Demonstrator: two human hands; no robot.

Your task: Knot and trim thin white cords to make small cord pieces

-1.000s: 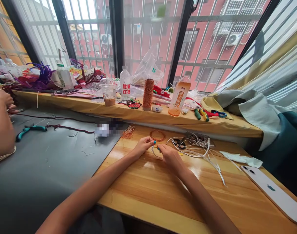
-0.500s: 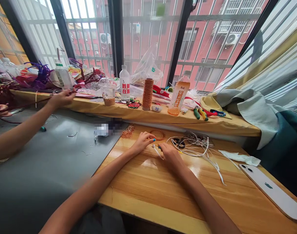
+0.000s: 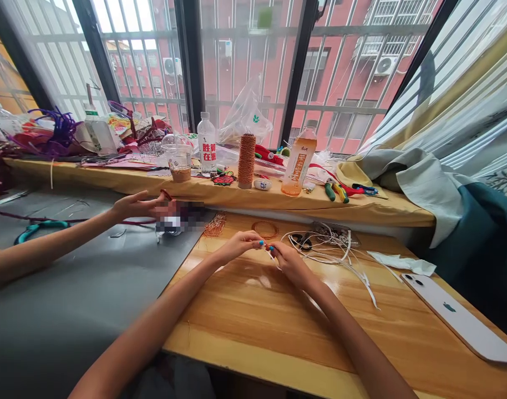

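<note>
My left hand and my right hand meet over the wooden table, fingertips pinched together on a thin white strip. Both hands are closed in a pinch on it. Just behind them lies a small coil of copper wire. A tangle of white strips and black scissors lie to the right of my right hand.
A co-worker's arm and hand reach across the grey table on the left, near teal pliers. A white phone lies at the right edge. On the sill stand a copper spool, bottles and pliers.
My left hand has closed onto the strip beside my right hand. The co-worker's hand has drawn back from the sill toward the middle of the grey table.
</note>
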